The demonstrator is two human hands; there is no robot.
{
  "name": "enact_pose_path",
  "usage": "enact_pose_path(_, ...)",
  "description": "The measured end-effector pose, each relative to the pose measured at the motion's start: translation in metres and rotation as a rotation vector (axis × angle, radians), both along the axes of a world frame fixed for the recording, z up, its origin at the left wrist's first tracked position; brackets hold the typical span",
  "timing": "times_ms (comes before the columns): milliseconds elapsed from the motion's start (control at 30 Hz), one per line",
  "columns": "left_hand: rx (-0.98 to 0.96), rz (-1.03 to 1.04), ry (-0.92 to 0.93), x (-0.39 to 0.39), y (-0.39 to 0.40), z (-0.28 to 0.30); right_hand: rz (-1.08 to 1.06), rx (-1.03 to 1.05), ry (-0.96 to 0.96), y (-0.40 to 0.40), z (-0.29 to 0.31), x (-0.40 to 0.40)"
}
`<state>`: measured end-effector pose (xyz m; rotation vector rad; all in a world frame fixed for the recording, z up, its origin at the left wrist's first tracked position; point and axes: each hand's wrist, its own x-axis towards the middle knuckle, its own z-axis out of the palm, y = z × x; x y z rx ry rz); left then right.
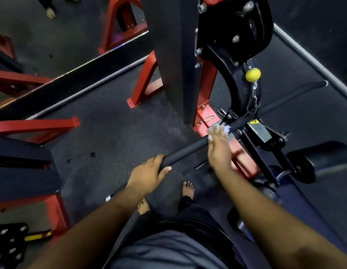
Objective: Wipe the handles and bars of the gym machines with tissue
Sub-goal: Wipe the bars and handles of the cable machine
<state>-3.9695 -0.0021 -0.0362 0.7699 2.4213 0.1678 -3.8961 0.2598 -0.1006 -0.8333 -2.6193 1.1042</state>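
Head view looks down on a long black bar [188,150] that hangs from a chain [253,101] under a black pulley housing [232,26], with a yellow ball [253,74] on the cable just above the chain. The bar runs from lower left to upper right, its far end bent down near a grey floor line.

Left hand [149,174] grips the bar near its near end, fingers curled over the top and thumb underneath. Right hand [219,150] sits farther up the bar, close to the middle where the chain joins. It is blurred, so how its fingers lie cannot be told exactly, but white tissue [220,131] shows at the fingertips, held against the bar.

Behind the bar stands a dark upright post [172,55] with red frame feet [147,82] bolted at its base. A carabiner [209,118] lies on a red base plate just beside the post. To the right, a black padded roller [320,160] juts from a dark frame. More red and black frames [33,129] fill the left side, and a weight stack pin plate with yellow markings [9,243] shows at the lower left corner. Two bare feet [188,189] stand on the dark speckled rubber floor [110,133] under the bar.
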Motion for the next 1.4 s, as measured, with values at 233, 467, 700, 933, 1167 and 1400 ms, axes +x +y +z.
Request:
enact_pose_path(233, 0.024, -0.003, 0.017, 0.000, -0.001, -0.001, 0.090, 0.092, 0.045, 0.057, 0.012, 0.009)
enact_pose_path(467, 0.046, 0.001, 0.025, 0.002, -0.001, -0.001, 0.017, -0.012, 0.034, 0.000, 0.001, 0.004)
enact_pose_path(700, 0.049, 0.012, 0.025, 0.002, -0.002, -0.003, -0.409, -0.299, 0.250, 0.030, 0.003, 0.024)
enact_pose_path(933, 0.055, 0.031, 0.003, 0.006, -0.002, -0.001, -0.805, -0.631, 0.246, 0.043, -0.011, -0.028)
enact_pose_path(1167, 0.043, 0.035, -0.004, 0.000, -0.002, -0.002, -0.485, -0.504, 0.133, -0.046, 0.011, 0.017)
enact_pose_path(1400, 0.050, 0.016, -0.016, 0.003, -0.004, -0.004, -0.124, 0.136, -0.066, 0.085, 0.008, -0.013)
